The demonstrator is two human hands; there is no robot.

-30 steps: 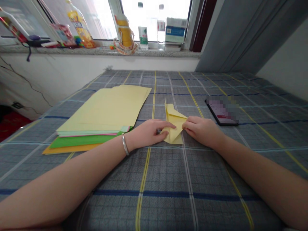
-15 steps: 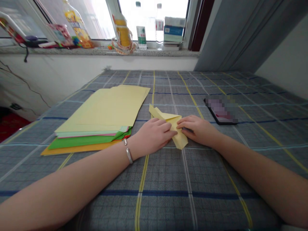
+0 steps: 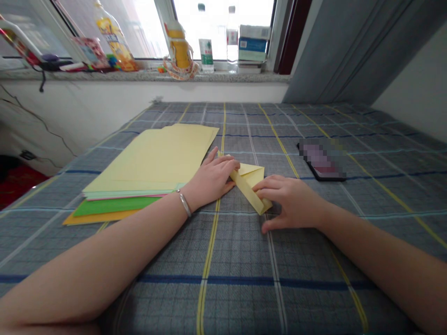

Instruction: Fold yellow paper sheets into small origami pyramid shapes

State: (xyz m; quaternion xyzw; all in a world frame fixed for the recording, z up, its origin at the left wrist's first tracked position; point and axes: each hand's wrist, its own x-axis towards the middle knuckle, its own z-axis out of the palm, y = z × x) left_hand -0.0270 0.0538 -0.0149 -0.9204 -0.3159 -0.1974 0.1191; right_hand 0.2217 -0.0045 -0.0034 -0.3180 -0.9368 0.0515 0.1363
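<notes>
And here we are over the checked cloth (image 3: 240, 251), with a small sheet of folded yellow paper (image 3: 247, 187) right in the middle, lying slantwise between the two hands. The left hand (image 3: 215, 177) is on its upper-left end, fingers laid over the paper, thumb close in by the near edge; whether it truly pinches the sheet, I cannot tell from here. Over to the right hand (image 3: 287, 201): fingertips touching the paper at its right side, thumb spread well away toward the near edge, so a wide hand, no grip there. A narrow folded strip runs down the paper's near side, with a pointed flap behind it. A silver bracelet (image 3: 185, 204) circles the left wrist. Just beyond that forearm, the stack of paper (image 3: 157, 158), pale yellow on top, with pale green, pink, bright green and orange edges showing below. Out on the right, well apart from the paper, a black phone (image 3: 319, 163), its screen partly blurred out. And at the back, the windowsill (image 3: 244, 78), carrying bottles, a white-and-green tube (image 3: 206, 55) and stacked boxes (image 3: 252, 49).
</notes>
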